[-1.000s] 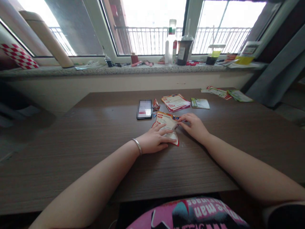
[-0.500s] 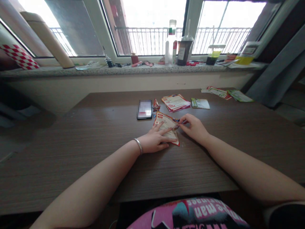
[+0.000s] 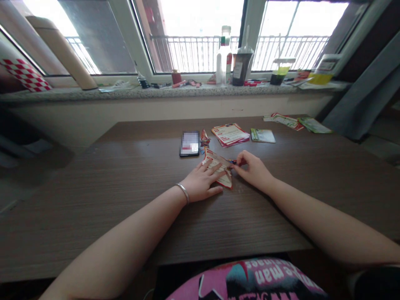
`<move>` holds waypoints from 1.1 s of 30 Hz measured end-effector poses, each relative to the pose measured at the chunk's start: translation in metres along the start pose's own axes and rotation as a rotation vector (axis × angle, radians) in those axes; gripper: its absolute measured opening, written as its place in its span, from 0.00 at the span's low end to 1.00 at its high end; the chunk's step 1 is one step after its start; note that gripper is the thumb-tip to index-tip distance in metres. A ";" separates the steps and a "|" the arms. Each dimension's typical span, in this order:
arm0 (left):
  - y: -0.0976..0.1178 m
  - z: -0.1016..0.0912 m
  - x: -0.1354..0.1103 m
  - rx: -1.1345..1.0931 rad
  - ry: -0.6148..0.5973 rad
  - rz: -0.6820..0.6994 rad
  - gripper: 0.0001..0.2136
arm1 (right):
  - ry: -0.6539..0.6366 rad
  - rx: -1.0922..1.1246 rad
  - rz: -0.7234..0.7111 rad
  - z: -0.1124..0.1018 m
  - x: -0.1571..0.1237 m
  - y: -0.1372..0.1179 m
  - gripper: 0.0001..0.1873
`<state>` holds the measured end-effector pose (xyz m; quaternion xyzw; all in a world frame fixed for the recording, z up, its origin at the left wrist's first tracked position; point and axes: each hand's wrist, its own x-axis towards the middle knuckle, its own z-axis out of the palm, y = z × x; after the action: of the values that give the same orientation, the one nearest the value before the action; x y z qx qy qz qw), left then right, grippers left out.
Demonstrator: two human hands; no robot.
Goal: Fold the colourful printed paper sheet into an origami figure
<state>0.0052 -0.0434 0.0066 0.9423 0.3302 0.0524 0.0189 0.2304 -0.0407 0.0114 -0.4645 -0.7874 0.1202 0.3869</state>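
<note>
A red-and-white printed paper leaflet [image 3: 218, 167], partly folded, lies on the brown wooden table [image 3: 125, 187] in front of me. My left hand [image 3: 201, 183] rests flat on its near half with fingers stretched out, pressing it down; a silver bangle sits on that wrist. My right hand [image 3: 253, 170] pinches the leaflet's right corner between thumb and fingers, lifting that edge a little off the table.
A phone [image 3: 189, 143] lies just beyond the leaflet beside a small folded paper figure [image 3: 204, 138]. Stacks of leaflets [image 3: 230, 134], green cards [image 3: 263, 135] and more papers [image 3: 286, 120] lie further back. Bottles and cups [image 3: 233, 58] stand on the windowsill.
The leaflet has been folded narrower, its right side brought up and inward. My right hand has closed into a pinch at the corner, and my left hand has shifted slightly back.
</note>
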 end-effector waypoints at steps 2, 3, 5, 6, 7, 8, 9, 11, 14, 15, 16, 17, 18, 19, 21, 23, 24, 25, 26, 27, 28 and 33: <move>0.001 -0.001 0.001 -0.007 0.024 -0.002 0.27 | -0.011 0.001 0.018 0.000 0.000 0.000 0.09; 0.001 -0.002 0.001 -0.014 0.039 -0.005 0.27 | -0.016 0.002 0.026 0.001 0.000 0.000 0.09; 0.002 -0.004 0.002 -0.037 0.071 -0.017 0.26 | -0.020 0.002 0.040 0.001 0.000 -0.001 0.10; 0.003 -0.005 0.002 -0.051 0.086 -0.028 0.25 | -0.019 0.002 0.045 0.002 0.000 -0.001 0.11; 0.003 -0.005 0.003 -0.064 0.098 -0.044 0.25 | -0.015 0.001 0.051 0.002 0.000 0.000 0.11; 0.003 -0.006 0.003 -0.076 0.106 -0.063 0.25 | -0.011 0.001 0.056 0.002 -0.001 0.000 0.11; 0.003 -0.006 0.003 -0.086 0.109 -0.084 0.25 | -0.008 0.000 0.061 0.002 -0.001 0.000 0.11; 0.004 -0.005 0.003 -0.096 0.115 -0.118 0.25 | -0.001 -0.004 0.073 0.002 -0.001 0.000 0.12; 0.004 -0.005 0.003 -0.092 0.128 -0.132 0.25 | 0.004 -0.013 0.097 0.001 -0.001 0.000 0.12; 0.004 -0.005 0.003 -0.087 0.132 -0.132 0.24 | 0.004 -0.015 0.105 0.001 -0.001 -0.001 0.12; 0.004 -0.006 0.003 -0.079 0.134 -0.131 0.24 | 0.005 -0.019 0.111 0.001 -0.001 -0.001 0.12; 0.004 -0.006 0.003 -0.069 0.137 -0.129 0.24 | 0.006 -0.023 0.117 0.001 -0.002 -0.002 0.12; 0.004 -0.006 0.003 -0.056 0.141 -0.129 0.24 | 0.007 -0.029 0.125 0.001 -0.002 -0.002 0.13; 0.003 -0.007 0.004 -0.040 0.147 -0.130 0.24 | 0.009 -0.033 0.132 0.001 -0.002 -0.003 0.13; 0.002 -0.006 0.004 -0.008 0.170 -0.137 0.25 | 0.015 -0.030 0.145 0.001 -0.002 -0.002 0.13; 0.001 -0.005 0.004 0.003 0.206 -0.140 0.27 | 0.029 -0.012 0.149 0.002 -0.002 -0.001 0.13; 0.001 -0.005 0.004 -0.002 0.228 -0.139 0.28 | 0.038 -0.006 0.147 0.003 -0.002 0.000 0.13; 0.000 -0.004 0.004 -0.010 0.251 -0.135 0.31 | 0.044 -0.003 0.143 0.003 -0.002 0.002 0.12; 0.000 -0.002 0.005 -0.016 0.276 -0.133 0.33 | 0.043 -0.005 0.141 0.003 -0.002 0.003 0.12; 0.000 -0.001 0.005 -0.019 0.301 -0.134 0.35 | 0.038 -0.012 0.139 0.003 -0.002 0.004 0.11; 0.000 0.000 0.005 -0.015 0.326 -0.140 0.37 | 0.029 -0.020 0.138 0.003 -0.002 0.005 0.11; 0.000 0.001 0.006 0.025 0.403 -0.116 0.35 | -0.001 -0.042 0.120 0.002 -0.002 0.003 0.09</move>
<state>0.0100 -0.0401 0.0066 0.8924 0.3816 0.2343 -0.0562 0.2312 -0.0404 0.0075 -0.5189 -0.7607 0.1269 0.3686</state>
